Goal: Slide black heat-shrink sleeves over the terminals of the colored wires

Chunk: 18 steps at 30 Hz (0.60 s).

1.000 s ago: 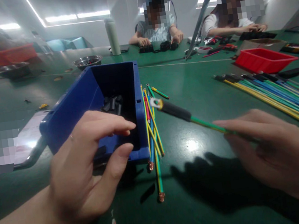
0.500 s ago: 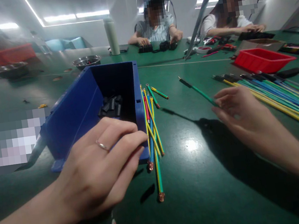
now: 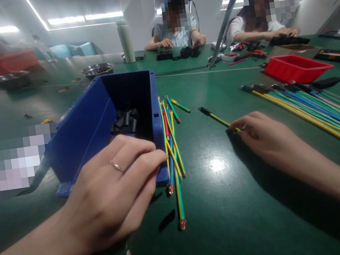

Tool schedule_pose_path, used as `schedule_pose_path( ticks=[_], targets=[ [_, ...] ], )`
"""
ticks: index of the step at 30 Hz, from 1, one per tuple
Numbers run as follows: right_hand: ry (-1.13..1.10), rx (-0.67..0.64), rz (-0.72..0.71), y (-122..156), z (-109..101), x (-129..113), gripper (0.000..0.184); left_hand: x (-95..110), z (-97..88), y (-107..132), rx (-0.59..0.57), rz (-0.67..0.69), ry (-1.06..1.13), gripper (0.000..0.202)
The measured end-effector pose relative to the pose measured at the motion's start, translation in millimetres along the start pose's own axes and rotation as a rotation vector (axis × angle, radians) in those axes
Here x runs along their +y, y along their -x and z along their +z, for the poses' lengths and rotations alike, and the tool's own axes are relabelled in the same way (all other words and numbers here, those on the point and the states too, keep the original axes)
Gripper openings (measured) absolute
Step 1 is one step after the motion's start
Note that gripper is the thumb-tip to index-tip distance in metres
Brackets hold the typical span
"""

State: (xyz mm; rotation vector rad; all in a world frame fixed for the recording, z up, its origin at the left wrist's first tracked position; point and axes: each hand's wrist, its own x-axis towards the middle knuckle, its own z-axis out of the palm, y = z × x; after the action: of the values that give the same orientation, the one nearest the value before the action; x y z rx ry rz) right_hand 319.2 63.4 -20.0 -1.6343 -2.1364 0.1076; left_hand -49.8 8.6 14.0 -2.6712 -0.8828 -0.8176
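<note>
My right hand [image 3: 257, 130] is closed in a pinch on a yellow-green wire [image 3: 219, 120]. The wire's far end carries a black sleeve with a small metal terminal tip, and it lies low over the green table; its near end is hidden by my fingers. My left hand [image 3: 124, 184], with a ring on one finger, is closed at the front right edge of a blue bin [image 3: 78, 127], fingertips against its wall. Inside the bin lie several short black sleeves [image 3: 125, 121]. Between my hands, several short wires [image 3: 173, 152], yellow-green, blue and red, lie along the bin's right side.
A bundle of long wires [image 3: 316, 113] lies at the right, below a red tray [image 3: 297, 68]. Metal bowls [image 3: 98, 70] and a pale bottle [image 3: 126, 43] stand farther back. Two people [image 3: 176, 33] work across the table. A loose black piece [image 3: 167, 220] lies near the front.
My right hand has lowered toward the table and shifted slightly left with the wire, which has turned to show its yellow side. My left hand stays at the bin.
</note>
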Motion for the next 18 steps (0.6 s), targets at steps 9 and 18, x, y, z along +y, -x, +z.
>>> schedule_pose_path(
  ticks=[9, 18],
  targets=[
    [0.143, 0.021, 0.086, 12, -8, -24, 0.036, 0, 0.9, -1, -0.007, 0.010, 0.007, 0.026],
    [0.350, -0.134, 0.112, 13, -16, -26, 0.034, -2, 1.2, -1, 0.021, 0.010, -0.002, 0.027]
  ],
)
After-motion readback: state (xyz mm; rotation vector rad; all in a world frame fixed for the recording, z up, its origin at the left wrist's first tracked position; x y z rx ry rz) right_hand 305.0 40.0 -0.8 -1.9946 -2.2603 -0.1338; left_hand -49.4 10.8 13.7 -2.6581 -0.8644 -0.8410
